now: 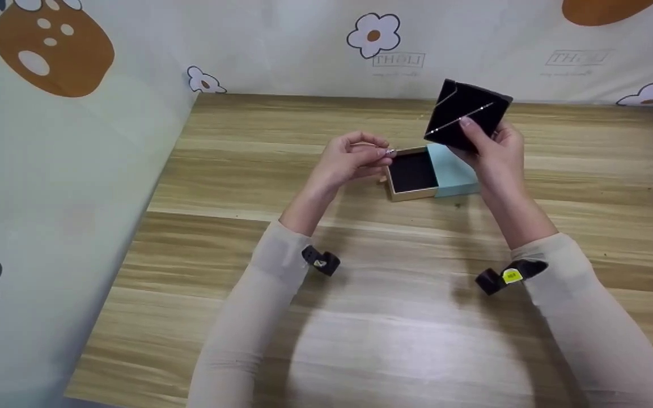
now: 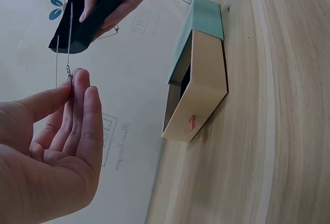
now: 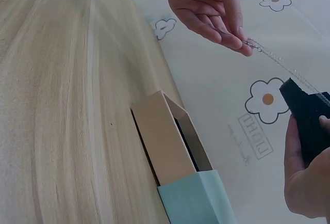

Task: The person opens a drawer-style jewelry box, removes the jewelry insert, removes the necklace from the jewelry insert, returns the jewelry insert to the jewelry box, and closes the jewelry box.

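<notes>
My right hand (image 1: 476, 136) holds a black velvet pad (image 1: 465, 110) up above the table, thumb on its front face. A thin silver chain (image 1: 458, 120) runs across the pad. My left hand (image 1: 382, 153) pinches the chain's loose end between thumb and fingertips. In the left wrist view the chain (image 2: 68, 43) hangs from the pad (image 2: 85, 20) to my left fingertips (image 2: 77, 79). Below both hands lies a small box: a tan drawer (image 1: 411, 173) lined in black, pulled halfway out of a teal sleeve (image 1: 452, 173). The right wrist view shows the drawer (image 3: 165, 141) and sleeve (image 3: 196, 203).
The box lies on a wooden table (image 1: 394, 317). A pale cloth with flower and orange prints (image 1: 372, 37) hangs behind the table and covers the area to its left (image 1: 49, 198). A small orange pull tab (image 2: 190, 124) sits on the drawer's front.
</notes>
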A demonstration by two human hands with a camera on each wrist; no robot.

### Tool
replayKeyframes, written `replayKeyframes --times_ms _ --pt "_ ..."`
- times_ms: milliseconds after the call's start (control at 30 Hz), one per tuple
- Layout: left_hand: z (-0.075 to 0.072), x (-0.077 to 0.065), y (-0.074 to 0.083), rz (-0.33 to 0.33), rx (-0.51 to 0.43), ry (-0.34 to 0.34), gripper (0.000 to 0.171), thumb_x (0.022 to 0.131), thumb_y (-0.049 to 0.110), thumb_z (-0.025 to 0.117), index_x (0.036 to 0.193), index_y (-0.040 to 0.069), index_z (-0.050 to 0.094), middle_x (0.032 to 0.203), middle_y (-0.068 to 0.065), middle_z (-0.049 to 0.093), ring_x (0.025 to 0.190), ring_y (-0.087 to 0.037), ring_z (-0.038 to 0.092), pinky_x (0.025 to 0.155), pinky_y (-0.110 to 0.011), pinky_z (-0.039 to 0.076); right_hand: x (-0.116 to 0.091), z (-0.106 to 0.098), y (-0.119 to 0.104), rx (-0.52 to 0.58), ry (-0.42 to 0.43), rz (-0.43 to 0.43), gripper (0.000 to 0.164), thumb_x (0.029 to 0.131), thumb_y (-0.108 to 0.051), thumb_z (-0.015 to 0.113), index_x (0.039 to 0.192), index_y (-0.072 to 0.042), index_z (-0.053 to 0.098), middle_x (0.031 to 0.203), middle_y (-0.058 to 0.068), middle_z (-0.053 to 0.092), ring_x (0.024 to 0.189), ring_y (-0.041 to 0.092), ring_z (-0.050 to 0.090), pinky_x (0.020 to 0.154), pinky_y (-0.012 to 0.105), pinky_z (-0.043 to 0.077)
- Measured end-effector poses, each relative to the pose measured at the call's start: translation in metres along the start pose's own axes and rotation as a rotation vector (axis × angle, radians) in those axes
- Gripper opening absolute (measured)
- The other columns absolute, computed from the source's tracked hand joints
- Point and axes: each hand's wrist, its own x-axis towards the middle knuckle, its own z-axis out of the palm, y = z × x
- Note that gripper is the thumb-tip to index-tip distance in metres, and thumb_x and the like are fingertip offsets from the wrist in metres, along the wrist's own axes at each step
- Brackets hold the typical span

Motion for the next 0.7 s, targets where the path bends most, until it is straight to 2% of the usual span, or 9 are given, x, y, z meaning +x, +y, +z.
replayKeyframes --times_ms 233,333,500,567,700 --pt "-0.005 -0.001 0.0 -0.005 0.018 0.01 0.016 0.093 -0.006 0.062 0.109 -0.004 0.065 0.115 -0.027 0.07 0.074 -0.011 0.072 0.09 -0.036 0.06 0.001 -0.001 0.001 0.013 0.003 -0.002 0.039 0.087 -0.004 0.075 0.121 -0.004 0.055 0.114 0.01 0.062 0.095 0.017 0.073 0.079 0.028 0.062" --pt "-0.007 -0.001 0.0 0.006 0.013 0.009 0.016 0.093 -0.006 0.063 0.108 -0.004 0.065 0.107 -0.023 0.074 0.075 -0.012 0.073 0.087 -0.034 0.061 0.001 -0.002 0.001 0.022 0.001 -0.008 0.039 0.087 -0.004 0.075 0.12 -0.004 0.055 0.114 0.01 0.062 0.094 0.017 0.073 0.079 0.028 0.062" --pt "-0.011 -0.002 0.0 0.015 0.006 0.011 0.016 0.093 -0.007 0.062 0.108 -0.005 0.065 0.089 -0.009 0.075 0.076 -0.014 0.073 0.084 -0.033 0.062 0.001 -0.003 0.002 0.03 0.009 -0.007 0.039 0.087 -0.003 0.075 0.12 -0.003 0.055 0.113 0.01 0.062 0.094 0.017 0.073 0.079 0.029 0.062" --pt "-0.013 -0.002 0.0 0.013 -0.003 0.01 0.015 0.093 -0.007 0.062 0.108 -0.005 0.065 0.085 -0.005 0.074 0.077 -0.014 0.073 0.083 -0.031 0.062 0.001 -0.003 0.001 0.035 0.016 -0.001 0.038 0.087 -0.003 0.075 0.119 -0.004 0.055 0.113 0.01 0.062 0.093 0.017 0.073 0.078 0.028 0.062" --pt "-0.014 -0.002 0.0 0.009 -0.02 0.009 0.015 0.093 -0.008 0.061 0.107 -0.004 0.065 0.084 -0.004 0.074 0.079 -0.015 0.073 0.077 -0.026 0.062 0.001 -0.003 0.001 0.044 0.022 0.008 0.038 0.087 -0.002 0.075 0.12 -0.004 0.055 0.115 0.011 0.061 0.094 0.017 0.073 0.078 0.029 0.062"
